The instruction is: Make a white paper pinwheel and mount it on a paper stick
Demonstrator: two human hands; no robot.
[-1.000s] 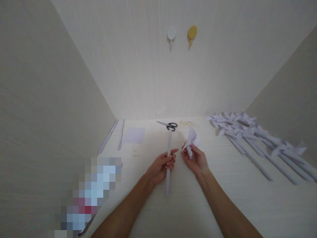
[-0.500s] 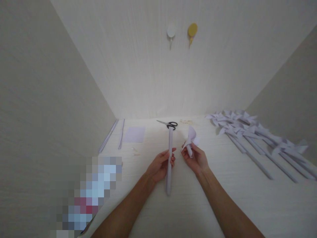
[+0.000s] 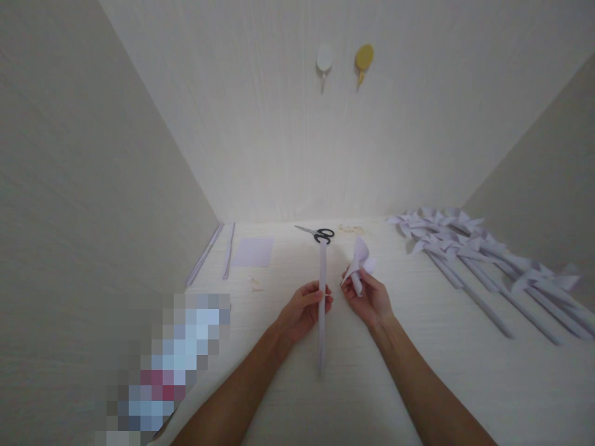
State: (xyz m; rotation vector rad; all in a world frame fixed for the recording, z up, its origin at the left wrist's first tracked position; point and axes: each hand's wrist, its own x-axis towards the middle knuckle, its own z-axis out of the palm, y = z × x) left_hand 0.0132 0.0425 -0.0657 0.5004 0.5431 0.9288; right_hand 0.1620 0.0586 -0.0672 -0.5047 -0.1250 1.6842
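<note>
My left hand (image 3: 300,313) grips a long rolled white paper stick (image 3: 321,272) near its middle, held almost upright over the table. My right hand (image 3: 369,298) pinches a small folded white paper pinwheel head (image 3: 359,260) just to the right of the stick. The two hands are a few centimetres apart, and the pinwheel head does not touch the stick.
Black-handled scissors (image 3: 318,234) lie behind the stick. A white paper sheet (image 3: 253,251) and paper strips (image 3: 227,251) lie at the back left. Several finished paper pinwheels (image 3: 469,254) are laid out on the right. Two hooks (image 3: 344,61) hang on the back wall. A blurred patch (image 3: 171,365) sits at the lower left.
My left hand has turned the paper stick a little, so it now looks thinner and more upright. My right hand has stayed in place with the pinwheel head.
</note>
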